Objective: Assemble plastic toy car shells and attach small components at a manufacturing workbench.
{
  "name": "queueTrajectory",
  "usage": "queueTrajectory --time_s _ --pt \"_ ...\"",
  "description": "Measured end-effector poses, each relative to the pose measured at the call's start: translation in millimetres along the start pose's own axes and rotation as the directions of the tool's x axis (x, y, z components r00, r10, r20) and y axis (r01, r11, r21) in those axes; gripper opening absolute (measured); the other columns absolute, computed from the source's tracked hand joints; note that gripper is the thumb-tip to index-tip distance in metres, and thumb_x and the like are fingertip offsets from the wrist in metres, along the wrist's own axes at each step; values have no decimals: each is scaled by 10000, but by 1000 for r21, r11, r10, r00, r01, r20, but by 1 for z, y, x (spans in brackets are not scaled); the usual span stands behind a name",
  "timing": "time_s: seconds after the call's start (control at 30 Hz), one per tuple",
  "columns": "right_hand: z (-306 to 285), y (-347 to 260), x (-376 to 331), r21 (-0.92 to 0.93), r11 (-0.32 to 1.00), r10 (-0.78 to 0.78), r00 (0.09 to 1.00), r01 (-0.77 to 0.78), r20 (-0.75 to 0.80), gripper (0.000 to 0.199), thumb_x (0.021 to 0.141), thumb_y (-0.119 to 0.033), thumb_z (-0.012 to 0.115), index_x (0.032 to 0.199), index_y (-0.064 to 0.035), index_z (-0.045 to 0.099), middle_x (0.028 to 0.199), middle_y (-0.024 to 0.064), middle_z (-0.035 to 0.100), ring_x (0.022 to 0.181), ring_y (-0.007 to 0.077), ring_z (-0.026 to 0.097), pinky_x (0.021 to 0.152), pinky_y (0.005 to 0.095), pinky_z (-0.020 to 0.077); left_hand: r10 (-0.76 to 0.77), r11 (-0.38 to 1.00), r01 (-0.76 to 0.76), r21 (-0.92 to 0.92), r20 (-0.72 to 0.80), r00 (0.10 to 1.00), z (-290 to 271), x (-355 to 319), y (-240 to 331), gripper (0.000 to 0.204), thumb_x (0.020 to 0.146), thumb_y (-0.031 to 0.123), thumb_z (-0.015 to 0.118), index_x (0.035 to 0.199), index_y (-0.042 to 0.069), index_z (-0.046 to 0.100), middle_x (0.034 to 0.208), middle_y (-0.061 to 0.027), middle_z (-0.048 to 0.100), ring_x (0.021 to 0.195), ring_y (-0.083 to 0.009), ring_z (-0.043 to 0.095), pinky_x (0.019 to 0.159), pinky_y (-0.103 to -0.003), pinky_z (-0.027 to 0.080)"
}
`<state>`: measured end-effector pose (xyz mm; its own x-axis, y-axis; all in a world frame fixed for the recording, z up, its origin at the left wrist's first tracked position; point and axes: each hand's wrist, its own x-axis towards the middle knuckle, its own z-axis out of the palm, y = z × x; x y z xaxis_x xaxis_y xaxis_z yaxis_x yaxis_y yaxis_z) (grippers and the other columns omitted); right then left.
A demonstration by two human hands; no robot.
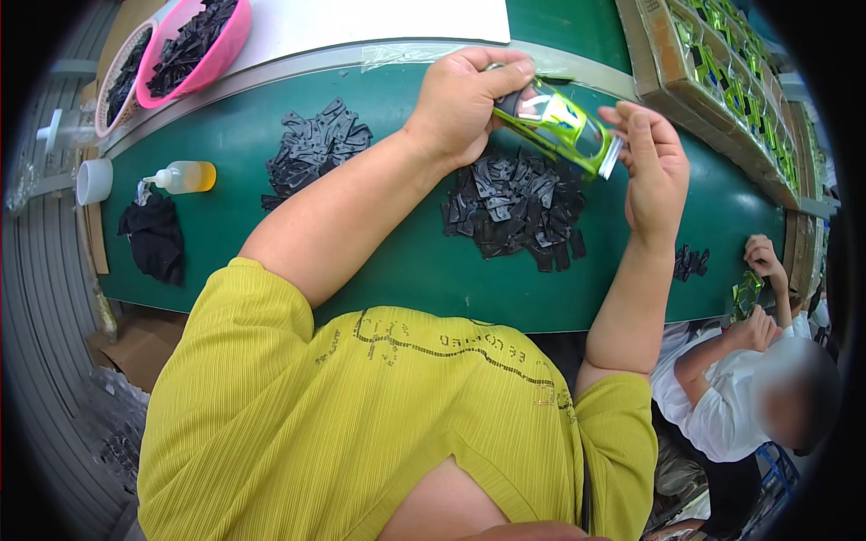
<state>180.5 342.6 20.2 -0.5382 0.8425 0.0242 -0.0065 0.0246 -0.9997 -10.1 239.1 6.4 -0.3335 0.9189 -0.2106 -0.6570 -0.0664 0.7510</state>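
Green table [388, 261] spans the work area; a white board [379, 22] lies along its far side. At far left are a pink basket [233, 56] and a pale basket [127, 120], side by side, each containing black parts. Nearer, at the left end, are a white cup [94, 181], a bottle [189, 177] of amber liquid and a black cloth [153, 239].

Left hand [469, 104]: fingers closed, gripping the dark end of a bright green eyewear frame [564, 122] with a clear lens. Frame position: raised between both hands, above the far edge of the central pile of black parts [514, 212].

Right hand [654, 162]: fingers partly curled at the frame's opposite end, beside a white strip [612, 158]. Contact with the frame cannot be determined.

A second pile of black parts [320, 149] lies left of the central one. At right, a cardboard box [713, 149] holds more green frames [713, 45]. Nearer, a co-worker in a white top [722, 424] handles a green item [746, 293] beside a small group of black parts [691, 261].
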Motion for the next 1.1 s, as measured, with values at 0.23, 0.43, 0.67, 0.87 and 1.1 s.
queueTrajectory --time_s 0.23,0.43,0.67,0.87,1.1 --pt "12 -4 -7 18 999 -28 998 27 47 332 942 -174 621 1204 23 566 957 86 679 872 127 639 656 247 505 129 949 -126 289 9 992 -3 2 4 286 898 229 677 1019 -27 631 778 -56 627 659 -130 599 651 -266 516" --pt "26 6 -6 -235 905 -387 916 356 -103 305 867 -132 705 1122 -5 598 875 68 659 858 161 619 699 247 491 149 870 -94 483 -77 986 -2 7 -2 361 871 360 704 795 26 590 679 -50 602 576 -115 569 486 -280 472" --pt "42 -10 -18 -665 303 -695 636 683 336 229 676 -67 777 900 -80 728 799 55 614 746 229 556 669 337 435 153 928 -85 364 -162 975 0 4 0 389 876 390 685 725 63 539 661 -50 585 542 -113 548 428 -264 437" --pt "55 -3 -19 -740 235 -640 673 630 370 221 692 -70 753 907 -70 705 815 47 613 748 252 568 662 349 456 298 898 -210 386 -185 936 -3 6 -3 382 845 319 735 650 81 510 600 -17 545 474 -86 476 424 -243 403" --pt "59 3 -19 -668 385 -574 732 637 367 165 686 -45 747 839 -53 687 754 81 599 671 255 572 599 346 462 503 798 -394 456 -143 853 -10 11 -8 400 801 235 785 593 98 473 584 33 505 485 -37 394 436 -208 300"
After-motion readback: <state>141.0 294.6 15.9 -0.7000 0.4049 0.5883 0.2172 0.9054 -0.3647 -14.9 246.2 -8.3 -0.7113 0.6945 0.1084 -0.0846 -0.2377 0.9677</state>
